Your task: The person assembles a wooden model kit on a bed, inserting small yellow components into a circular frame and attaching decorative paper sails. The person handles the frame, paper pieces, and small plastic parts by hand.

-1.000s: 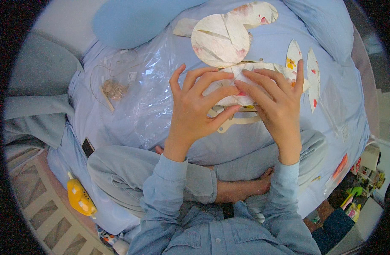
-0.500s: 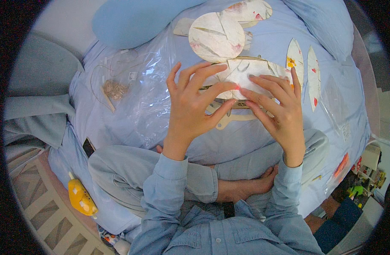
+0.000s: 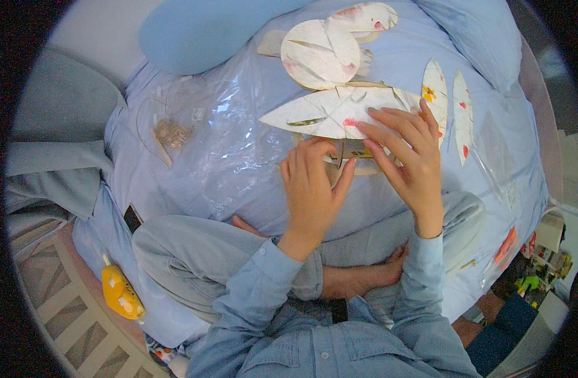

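Note:
A long white panel with pointed ends (image 3: 326, 108), decorated with pressed leaves and a red spot, lies over a thin wooden frame (image 3: 358, 153) with cut slots. My right hand (image 3: 407, 151) grips the panel's right part, fingers spread over the top and thumb at its near edge. Below that edge is my left hand (image 3: 314, 189), its fingers bent. Its thumb and index tips stay apart, close to a thin upright piece of the frame. The panel and my fingers hide much of the frame.
Beyond the panel lie a round white panel (image 3: 320, 53) and a rounded one (image 3: 367, 17). Two narrow petal-decorated strips, one yellow-flowered (image 3: 432, 88) and one red-spotted (image 3: 463, 120), are at the right. Left are clear plastic (image 3: 229, 138) and coiled string (image 3: 172, 133). A phone (image 3: 132, 218) lies near my knee.
My left hand has come off the panel's left part and moved down and right to the frame, uncovering the pointed end. My right hand has shifted slightly left and stays at the panel.

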Demonstrator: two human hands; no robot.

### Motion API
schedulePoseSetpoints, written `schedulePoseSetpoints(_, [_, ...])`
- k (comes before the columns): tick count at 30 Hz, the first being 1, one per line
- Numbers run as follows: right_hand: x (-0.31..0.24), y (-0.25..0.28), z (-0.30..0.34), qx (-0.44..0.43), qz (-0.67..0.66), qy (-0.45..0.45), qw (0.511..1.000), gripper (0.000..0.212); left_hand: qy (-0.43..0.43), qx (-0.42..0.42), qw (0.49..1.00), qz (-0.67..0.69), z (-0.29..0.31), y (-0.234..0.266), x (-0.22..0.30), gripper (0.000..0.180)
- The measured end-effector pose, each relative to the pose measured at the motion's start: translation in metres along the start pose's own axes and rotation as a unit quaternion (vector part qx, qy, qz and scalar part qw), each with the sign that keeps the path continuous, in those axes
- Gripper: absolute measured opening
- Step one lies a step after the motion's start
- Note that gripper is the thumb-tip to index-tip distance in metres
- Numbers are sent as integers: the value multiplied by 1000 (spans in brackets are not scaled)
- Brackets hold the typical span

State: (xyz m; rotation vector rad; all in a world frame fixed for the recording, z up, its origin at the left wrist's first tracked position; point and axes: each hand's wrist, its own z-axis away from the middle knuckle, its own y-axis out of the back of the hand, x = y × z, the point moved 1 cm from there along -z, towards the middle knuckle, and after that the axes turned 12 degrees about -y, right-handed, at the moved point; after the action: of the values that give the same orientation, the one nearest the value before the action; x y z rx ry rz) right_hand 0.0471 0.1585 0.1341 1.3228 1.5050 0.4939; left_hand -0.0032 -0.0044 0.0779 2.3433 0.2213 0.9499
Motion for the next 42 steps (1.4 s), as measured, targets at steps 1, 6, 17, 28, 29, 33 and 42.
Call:
schedulePoseSetpoints(1, [1, -2, 1, 6, 0, -1, 1000, 29, -4, -11, 1000, -5, -1, -2, -1, 29])
schedulePoseSetpoints(6, [5, -2, 2, 98, -29, -14, 995, 26, 12, -53, 996, 67, -2, -7, -5, 25])
schedulePoseSetpoints(17, [10, 5, 1, 260, 14, 40, 965, 30, 45, -65, 989, 127, 2, -11, -7, 27])
schedulePoseSetpoints(28, [4, -15, 7, 71, 21, 74, 995, 30, 108, -20, 976, 188, 2, -9, -3, 27])
schedulePoseSetpoints(29, [3, -15, 7, 58, 16, 70, 996, 30, 112, -8, 972, 206, 2, -9, -2, 29])
schedulePoseSetpoints(33, [2, -17, 7, 61, 13, 67, 996, 29, 115, 18, 960, 257, 3, -9, -1, 38])
schedulePoseSetpoints(42, [4, -20, 8, 65, 3, 58, 996, 30, 206, 46, 907, 363, 1, -10, -2, 40])
